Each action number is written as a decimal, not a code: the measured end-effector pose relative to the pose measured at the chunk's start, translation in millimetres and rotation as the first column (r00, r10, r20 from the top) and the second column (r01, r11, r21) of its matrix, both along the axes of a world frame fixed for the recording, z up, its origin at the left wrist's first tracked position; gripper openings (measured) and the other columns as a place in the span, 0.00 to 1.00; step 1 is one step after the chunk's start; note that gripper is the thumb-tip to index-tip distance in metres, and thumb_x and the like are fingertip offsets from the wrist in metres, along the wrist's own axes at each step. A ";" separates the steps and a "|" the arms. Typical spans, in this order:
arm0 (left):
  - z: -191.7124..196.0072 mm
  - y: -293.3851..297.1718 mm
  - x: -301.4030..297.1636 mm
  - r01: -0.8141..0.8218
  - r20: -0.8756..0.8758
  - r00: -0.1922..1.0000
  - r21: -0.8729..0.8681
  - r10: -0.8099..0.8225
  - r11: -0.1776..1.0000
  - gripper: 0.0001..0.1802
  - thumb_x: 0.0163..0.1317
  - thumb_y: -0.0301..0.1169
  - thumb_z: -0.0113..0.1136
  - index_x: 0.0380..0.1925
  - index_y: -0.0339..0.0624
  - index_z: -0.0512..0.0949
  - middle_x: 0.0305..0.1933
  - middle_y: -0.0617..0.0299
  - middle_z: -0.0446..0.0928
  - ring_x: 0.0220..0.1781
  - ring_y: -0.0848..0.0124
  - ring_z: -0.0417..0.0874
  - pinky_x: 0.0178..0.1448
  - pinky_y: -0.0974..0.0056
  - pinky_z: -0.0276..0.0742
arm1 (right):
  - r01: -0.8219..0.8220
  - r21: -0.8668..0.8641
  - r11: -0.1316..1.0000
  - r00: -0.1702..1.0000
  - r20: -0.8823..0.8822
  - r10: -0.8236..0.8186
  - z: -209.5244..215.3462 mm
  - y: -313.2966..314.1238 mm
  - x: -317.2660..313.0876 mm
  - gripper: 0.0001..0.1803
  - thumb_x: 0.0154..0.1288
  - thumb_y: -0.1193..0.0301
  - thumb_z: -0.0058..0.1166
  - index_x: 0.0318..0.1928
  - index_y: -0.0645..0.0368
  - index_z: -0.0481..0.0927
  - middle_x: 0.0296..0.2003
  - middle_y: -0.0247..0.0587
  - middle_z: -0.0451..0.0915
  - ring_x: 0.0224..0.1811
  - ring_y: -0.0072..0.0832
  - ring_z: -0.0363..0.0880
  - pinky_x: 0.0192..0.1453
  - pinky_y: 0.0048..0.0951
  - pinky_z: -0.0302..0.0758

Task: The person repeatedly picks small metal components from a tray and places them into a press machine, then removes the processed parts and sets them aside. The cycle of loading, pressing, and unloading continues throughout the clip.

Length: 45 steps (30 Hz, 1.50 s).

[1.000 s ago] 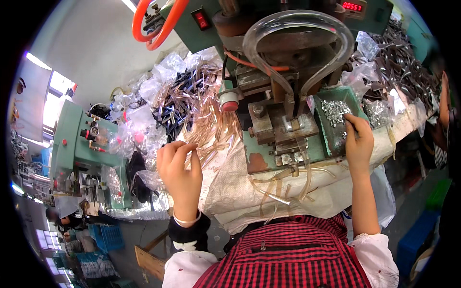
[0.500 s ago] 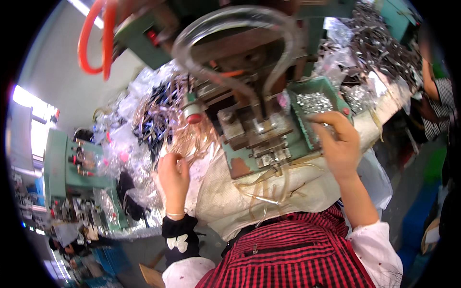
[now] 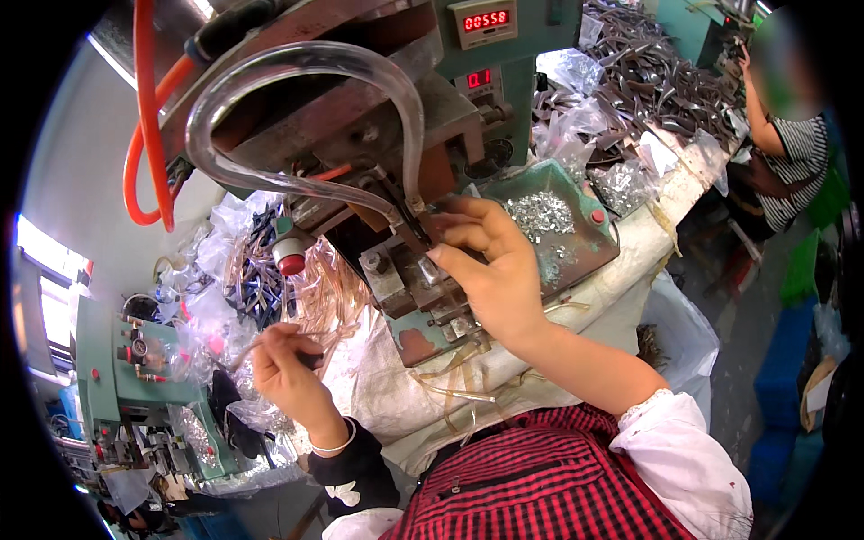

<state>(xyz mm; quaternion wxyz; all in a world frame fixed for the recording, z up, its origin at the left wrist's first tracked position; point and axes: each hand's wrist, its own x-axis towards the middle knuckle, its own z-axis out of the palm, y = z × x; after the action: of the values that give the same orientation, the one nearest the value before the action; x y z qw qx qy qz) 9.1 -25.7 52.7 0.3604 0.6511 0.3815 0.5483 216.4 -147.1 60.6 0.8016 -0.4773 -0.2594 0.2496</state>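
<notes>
My right hand [image 3: 499, 279] reaches into the tooling of a green press machine [image 3: 414, 335]. Its thumb and index finger are pinched by the metal die [image 3: 430, 281]; whatever lies between them is too small or hidden to name. A clear tube [image 3: 409, 108] loops down to the same spot. My left hand [image 3: 292, 373] is closed at the edge of a pile of pale amber strips [image 3: 331, 283]. A thin translucent strip [image 3: 340, 330] shows at its fingertips. Beside my right hand, a green tray [image 3: 576, 184] holds small shiny metal pieces [image 3: 538, 216].
A red push button [image 3: 290, 264] juts from the press's left side. Dark strips [image 3: 648, 81] are heaped at the back right. Plastic bags [image 3: 211, 297] and another green machine [image 3: 108, 351] stand left. A person in a striped top [image 3: 796, 162] works at far right.
My right hand has moved from the tray of metal pieces to the press tooling. My left hand shows a strip at its fingertips. The view has shifted, bringing the machine's red-lit displays into sight.
</notes>
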 end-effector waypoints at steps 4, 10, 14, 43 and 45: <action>24.5 -34.7 29.7 0.018 -0.093 0.995 0.547 0.040 0.837 0.12 0.77 0.28 0.51 0.39 0.34 0.81 0.26 0.60 0.81 0.26 0.75 0.78 0.30 0.72 0.75 | 0.006 -0.039 0.999 0.994 0.105 -0.002 12.6 -27.1 -18.8 0.28 0.66 0.81 0.56 0.67 0.65 0.70 0.55 0.49 0.82 0.57 0.33 0.83 0.64 0.32 0.74; 25.4 -67.7 81.6 0.529 -0.506 0.845 0.748 -0.171 0.401 0.10 0.53 0.20 0.74 0.36 0.38 0.85 0.42 0.52 0.88 0.26 0.69 0.83 0.28 0.68 0.75 | 0.175 -0.224 0.959 0.855 0.518 -0.035 -0.2 -33.3 36.1 0.29 0.64 0.77 0.59 0.66 0.62 0.73 0.58 0.53 0.81 0.58 0.39 0.83 0.64 0.38 0.76; 19.0 -57.4 89.2 0.540 -0.533 0.838 0.774 -0.121 0.330 0.13 0.52 0.21 0.75 0.38 0.40 0.85 0.43 0.53 0.88 0.23 0.71 0.80 0.25 0.70 0.72 | 0.465 -0.281 0.839 0.797 0.546 -0.259 -24.7 -51.0 98.9 0.30 0.63 0.74 0.62 0.67 0.57 0.74 0.55 0.52 0.83 0.58 0.38 0.82 0.64 0.36 0.75; -116.4 57.2 -70.6 0.190 -0.851 0.337 0.481 0.403 0.856 0.04 0.52 0.24 0.64 0.26 0.41 0.78 0.33 0.53 0.77 0.39 0.51 0.78 0.43 0.49 0.72 | 0.635 -0.426 0.645 0.629 0.770 -0.110 -86.2 -97.9 101.4 0.05 0.60 0.74 0.65 0.37 0.59 0.85 0.34 0.43 0.85 0.39 0.43 0.82 0.45 0.40 0.77; -112.3 64.7 -66.6 0.183 -0.830 0.445 0.453 0.337 0.873 0.04 0.53 0.24 0.64 0.27 0.42 0.77 0.32 0.53 0.77 0.37 0.50 0.78 0.42 0.48 0.72 | 0.653 -0.399 0.644 0.578 0.812 -0.083 -86.5 -109.0 100.5 0.06 0.58 0.74 0.66 0.37 0.57 0.86 0.35 0.41 0.84 0.41 0.42 0.82 0.48 0.40 0.77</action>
<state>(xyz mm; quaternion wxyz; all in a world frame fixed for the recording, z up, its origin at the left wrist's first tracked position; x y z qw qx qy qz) -57.5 39.0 -59.6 -0.0946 0.8883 0.3944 0.2157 316.9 -256.2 -26.0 0.4348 -0.8324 -0.3350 -0.0767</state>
